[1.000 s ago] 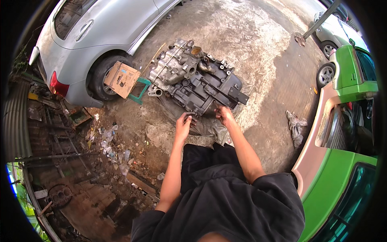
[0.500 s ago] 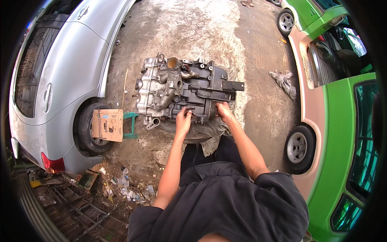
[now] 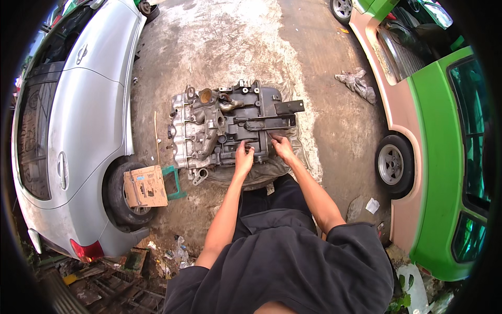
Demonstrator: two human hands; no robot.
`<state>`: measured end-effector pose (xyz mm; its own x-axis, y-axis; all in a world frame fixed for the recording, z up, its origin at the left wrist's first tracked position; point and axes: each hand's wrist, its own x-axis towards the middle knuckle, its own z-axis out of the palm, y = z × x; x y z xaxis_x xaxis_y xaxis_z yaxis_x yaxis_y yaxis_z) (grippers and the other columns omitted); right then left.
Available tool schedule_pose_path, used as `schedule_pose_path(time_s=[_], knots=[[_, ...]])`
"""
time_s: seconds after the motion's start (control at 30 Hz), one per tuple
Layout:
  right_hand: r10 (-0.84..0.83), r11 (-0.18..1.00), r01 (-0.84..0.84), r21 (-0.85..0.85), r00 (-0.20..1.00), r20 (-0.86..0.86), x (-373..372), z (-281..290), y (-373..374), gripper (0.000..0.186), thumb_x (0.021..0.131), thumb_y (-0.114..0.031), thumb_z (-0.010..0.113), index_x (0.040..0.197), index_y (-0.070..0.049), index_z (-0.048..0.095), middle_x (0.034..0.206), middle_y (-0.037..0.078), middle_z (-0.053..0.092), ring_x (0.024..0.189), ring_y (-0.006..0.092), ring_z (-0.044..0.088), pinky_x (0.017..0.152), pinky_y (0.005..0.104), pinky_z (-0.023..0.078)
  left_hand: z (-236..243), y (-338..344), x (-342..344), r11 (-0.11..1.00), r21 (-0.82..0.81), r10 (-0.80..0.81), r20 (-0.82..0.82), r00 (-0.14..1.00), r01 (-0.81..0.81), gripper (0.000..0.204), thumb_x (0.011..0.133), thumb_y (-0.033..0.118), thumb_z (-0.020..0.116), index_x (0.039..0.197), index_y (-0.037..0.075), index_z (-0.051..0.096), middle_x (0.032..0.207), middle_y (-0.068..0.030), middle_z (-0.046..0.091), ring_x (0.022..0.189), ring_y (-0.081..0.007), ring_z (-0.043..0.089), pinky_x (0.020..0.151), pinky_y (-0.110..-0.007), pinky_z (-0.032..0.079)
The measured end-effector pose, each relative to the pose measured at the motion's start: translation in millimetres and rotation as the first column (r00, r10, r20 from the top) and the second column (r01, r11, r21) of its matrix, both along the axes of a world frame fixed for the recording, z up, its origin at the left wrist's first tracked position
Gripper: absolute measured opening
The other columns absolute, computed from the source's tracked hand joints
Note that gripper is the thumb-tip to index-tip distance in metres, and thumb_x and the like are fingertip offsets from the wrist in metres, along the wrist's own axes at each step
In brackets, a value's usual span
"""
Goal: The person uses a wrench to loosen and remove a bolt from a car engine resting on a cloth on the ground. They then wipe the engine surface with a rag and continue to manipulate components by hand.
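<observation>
A big metal engine [image 3: 243, 107] is lying on a dark cloth [image 3: 265, 177] in the middle. The left hand [image 3: 244, 158] is resting by its near side with bent fingers, and the right hand [image 3: 283, 147] is curling a bit farther right. I can't tell if either is pinching anything. The work seems to be going on: silver pipes [image 3: 208, 133] and a black bracket [image 3: 289, 107] are sitting on the engine, but what's left isn't showing.

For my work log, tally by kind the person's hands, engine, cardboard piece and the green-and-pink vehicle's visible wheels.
Hands (left hand, right hand): 2
Engine: 1
Cardboard piece: 1
Wheels showing on the green-and-pink vehicle: 2
Total: 6
</observation>
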<state>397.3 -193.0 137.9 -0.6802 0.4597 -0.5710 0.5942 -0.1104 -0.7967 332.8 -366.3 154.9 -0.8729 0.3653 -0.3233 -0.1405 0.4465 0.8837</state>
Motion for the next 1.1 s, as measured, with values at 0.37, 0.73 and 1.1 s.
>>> schedule_pose_path(time_s=[0.37, 0.73, 1.1], knots=[[0.007, 0.955, -0.033, -0.296, 0.996, -0.09, 3, 1, 11, 0.04, 0.096, -0.013, 0.051, 0.132, 0.002, 0.057, 0.076, 0.005, 0.062, 0.06, 0.0106, 0.053, 0.052, 0.0277, 0.047, -5, 60, 18, 0.819, -0.565, 0.052, -0.097, 0.994, -0.098, 0.05, 0.091, 0.026, 0.058, 0.133, 0.0, 0.05, 0.135, -0.0156, 0.053, 0.129, -0.0339, 0.045, 0.104, -0.061, 0.03], [0.073, 0.967, -0.046, -0.25, 0.992, 0.1, -20, 14, 6, 0.043, 0.089, -0.014, 0.048, 0.129, -0.002, 0.058, 0.086, 0.02, 0.068, 0.075, 0.028, 0.068, 0.065, 0.0416, 0.053, -4, 66, 20, 0.796, -0.518, 0.15, -0.333, 0.931, -0.313, 0.036, 0.089, 0.009, 0.054, 0.12, -0.01, 0.057, 0.102, -0.0304, 0.064, 0.101, -0.0449, 0.061, 0.092, -0.049, 0.044], [0.225, 0.974, -0.228, 0.017, 0.97, 0.095, -24, 18, 2, 0.045, 0.093, -0.023, 0.052, 0.127, 0.006, 0.052, 0.111, 0.034, 0.062, 0.11, 0.0476, 0.058, 0.094, 0.0495, 0.045, 3, 68, 20, 0.813, -0.496, 0.194, -0.261, 0.946, -0.304, 0.037, 0.093, 0.009, 0.049, 0.125, -0.009, 0.052, 0.106, -0.0297, 0.062, 0.101, -0.0453, 0.058, 0.093, -0.052, 0.04]])
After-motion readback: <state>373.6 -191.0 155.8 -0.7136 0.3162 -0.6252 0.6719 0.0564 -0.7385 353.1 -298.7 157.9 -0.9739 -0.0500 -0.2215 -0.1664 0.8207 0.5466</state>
